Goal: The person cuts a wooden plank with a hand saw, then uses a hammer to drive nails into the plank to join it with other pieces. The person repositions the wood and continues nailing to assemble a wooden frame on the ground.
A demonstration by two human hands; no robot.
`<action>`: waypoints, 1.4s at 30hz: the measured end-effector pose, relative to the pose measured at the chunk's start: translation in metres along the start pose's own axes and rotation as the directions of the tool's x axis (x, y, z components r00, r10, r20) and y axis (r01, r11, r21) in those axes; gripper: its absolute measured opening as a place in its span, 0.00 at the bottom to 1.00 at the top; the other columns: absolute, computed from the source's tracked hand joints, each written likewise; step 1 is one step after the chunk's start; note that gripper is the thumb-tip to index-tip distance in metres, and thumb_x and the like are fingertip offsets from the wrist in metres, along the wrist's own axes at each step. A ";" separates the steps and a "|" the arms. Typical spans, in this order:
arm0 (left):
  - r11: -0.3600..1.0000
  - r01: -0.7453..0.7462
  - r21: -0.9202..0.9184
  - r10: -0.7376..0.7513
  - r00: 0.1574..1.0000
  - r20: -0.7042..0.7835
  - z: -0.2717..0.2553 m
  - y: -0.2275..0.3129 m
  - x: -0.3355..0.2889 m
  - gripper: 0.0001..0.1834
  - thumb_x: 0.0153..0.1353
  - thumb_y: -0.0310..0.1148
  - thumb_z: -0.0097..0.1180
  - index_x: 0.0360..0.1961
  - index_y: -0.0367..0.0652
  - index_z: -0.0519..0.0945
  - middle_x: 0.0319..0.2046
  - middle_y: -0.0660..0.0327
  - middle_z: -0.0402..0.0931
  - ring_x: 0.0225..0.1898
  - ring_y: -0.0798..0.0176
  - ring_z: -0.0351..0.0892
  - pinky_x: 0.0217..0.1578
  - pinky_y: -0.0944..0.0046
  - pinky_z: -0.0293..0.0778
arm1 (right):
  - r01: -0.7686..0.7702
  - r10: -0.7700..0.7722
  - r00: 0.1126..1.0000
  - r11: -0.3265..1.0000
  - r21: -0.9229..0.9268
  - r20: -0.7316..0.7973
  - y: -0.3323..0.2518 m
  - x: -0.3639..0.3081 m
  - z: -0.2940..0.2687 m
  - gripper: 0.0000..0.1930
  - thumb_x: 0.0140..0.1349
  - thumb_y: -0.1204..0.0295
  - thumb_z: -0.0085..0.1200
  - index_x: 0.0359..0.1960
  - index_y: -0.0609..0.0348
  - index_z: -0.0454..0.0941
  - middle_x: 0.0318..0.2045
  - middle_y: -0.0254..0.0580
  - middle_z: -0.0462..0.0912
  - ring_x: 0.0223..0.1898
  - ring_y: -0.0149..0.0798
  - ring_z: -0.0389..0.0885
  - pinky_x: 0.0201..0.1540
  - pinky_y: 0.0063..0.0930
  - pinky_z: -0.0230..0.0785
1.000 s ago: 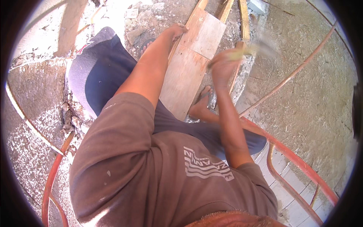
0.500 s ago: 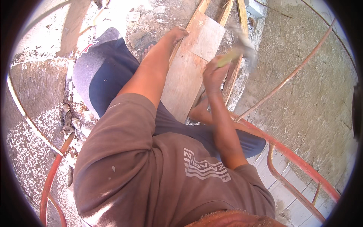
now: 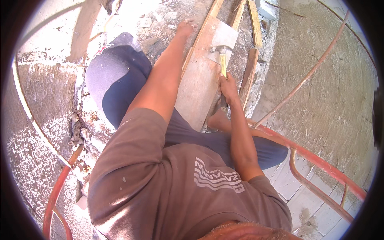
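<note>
My right hand (image 3: 229, 86) is wrapped around the handle of a claw hammer (image 3: 223, 66) with a yellow shaft and dark grip end. The hammer's metal head is over the upper part of a pale plywood board (image 3: 193, 94), at a lighter patch; whether it touches cannot be told. A long timber strip (image 3: 207, 25) runs along the board's left edge. Just left of this strip is my left hand (image 3: 185, 29), small in view, its fingers partly spread and pointing toward the wood, with nothing visible in them.
Timber pieces (image 3: 249, 74) lie right of the board, beside a rough concrete edge. Red metal tubing (image 3: 312, 160) crosses at the right, and more red tubing (image 3: 60, 180) curves at the left. Broken rubble (image 3: 160, 20) covers the ground at the top. My legs are folded around the board.
The hammer has swung from the right, above the timber, leftward over the board. My left hand has come off the board's edge and shifted slightly up and left.
</note>
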State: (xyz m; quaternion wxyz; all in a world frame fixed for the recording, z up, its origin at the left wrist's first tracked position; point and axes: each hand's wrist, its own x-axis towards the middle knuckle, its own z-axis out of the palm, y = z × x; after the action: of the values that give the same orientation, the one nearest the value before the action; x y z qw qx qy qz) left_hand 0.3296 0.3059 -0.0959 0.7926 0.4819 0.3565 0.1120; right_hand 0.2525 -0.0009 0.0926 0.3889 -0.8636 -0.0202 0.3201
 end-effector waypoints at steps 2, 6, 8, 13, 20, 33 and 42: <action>0.995 -0.063 -0.078 0.065 0.997 0.034 -0.002 0.008 -0.008 0.27 0.67 0.20 0.48 0.68 0.41 0.68 0.49 0.51 0.82 0.44 0.58 0.84 0.40 0.59 0.81 | -0.098 0.094 0.995 0.983 0.155 0.032 0.012 -0.002 0.007 0.12 0.75 0.59 0.48 0.42 0.54 0.69 0.24 0.30 0.70 0.19 0.25 0.66 0.19 0.23 0.63; 0.981 -0.062 -0.184 0.081 0.992 0.100 -0.009 0.015 -0.016 0.28 0.68 0.18 0.49 0.69 0.39 0.66 0.54 0.53 0.81 0.50 0.57 0.84 0.44 0.64 0.82 | -0.238 0.212 0.971 0.913 0.331 0.114 0.026 0.001 0.008 0.11 0.75 0.58 0.49 0.43 0.51 0.69 0.25 0.28 0.70 0.19 0.24 0.67 0.19 0.22 0.65; 0.988 -0.087 -0.129 0.099 0.991 0.092 -0.009 0.019 -0.024 0.26 0.69 0.20 0.48 0.68 0.37 0.67 0.55 0.52 0.80 0.52 0.57 0.84 0.46 0.65 0.83 | -0.286 0.232 0.955 0.888 0.360 0.187 0.026 0.005 0.002 0.12 0.75 0.57 0.50 0.45 0.50 0.70 0.25 0.27 0.70 0.19 0.24 0.67 0.20 0.22 0.65; 0.997 0.071 -0.009 -0.072 0.995 -0.067 0.002 0.041 -0.055 0.24 0.69 0.20 0.50 0.66 0.38 0.70 0.54 0.52 0.80 0.51 0.57 0.84 0.47 0.66 0.83 | -0.376 0.239 0.909 0.825 0.421 0.343 0.021 0.017 -0.011 0.13 0.74 0.57 0.52 0.48 0.51 0.70 0.27 0.28 0.72 0.22 0.26 0.70 0.23 0.24 0.67; 0.994 -0.091 -0.068 0.085 0.992 -0.092 0.025 0.050 -0.028 0.18 0.68 0.24 0.54 0.59 0.40 0.78 0.47 0.56 0.83 0.41 0.64 0.83 0.41 0.67 0.81 | -0.373 0.242 0.916 0.809 0.454 0.321 0.031 0.015 -0.003 0.13 0.73 0.57 0.53 0.46 0.52 0.70 0.26 0.29 0.71 0.21 0.26 0.69 0.22 0.24 0.66; 0.646 -0.338 0.684 0.647 0.718 -0.256 0.089 -0.010 -0.067 0.13 0.64 0.34 0.49 0.40 0.52 0.87 0.37 0.51 0.84 0.42 0.45 0.82 0.43 0.47 0.77 | 0.418 -0.446 0.891 0.878 -0.233 -0.083 -0.096 0.102 -0.045 0.12 0.75 0.66 0.48 0.49 0.62 0.72 0.23 0.38 0.75 0.22 0.34 0.77 0.24 0.30 0.72; 0.730 -0.115 0.674 0.413 0.860 -0.299 0.089 -0.031 -0.050 0.14 0.68 0.37 0.48 0.45 0.51 0.86 0.39 0.49 0.83 0.43 0.43 0.81 0.44 0.45 0.76 | 0.228 -0.313 0.949 0.628 -0.744 0.027 -0.081 0.152 -0.004 0.18 0.72 0.66 0.45 0.58 0.61 0.59 0.37 0.73 0.82 0.42 0.74 0.81 0.44 0.61 0.72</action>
State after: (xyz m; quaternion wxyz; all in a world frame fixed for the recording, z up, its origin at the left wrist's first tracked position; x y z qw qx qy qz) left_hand 0.3484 0.2037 -0.0740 0.4586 0.7303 0.4640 0.2028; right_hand 0.3931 0.0956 0.0681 0.0503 -0.9488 -0.2570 0.1763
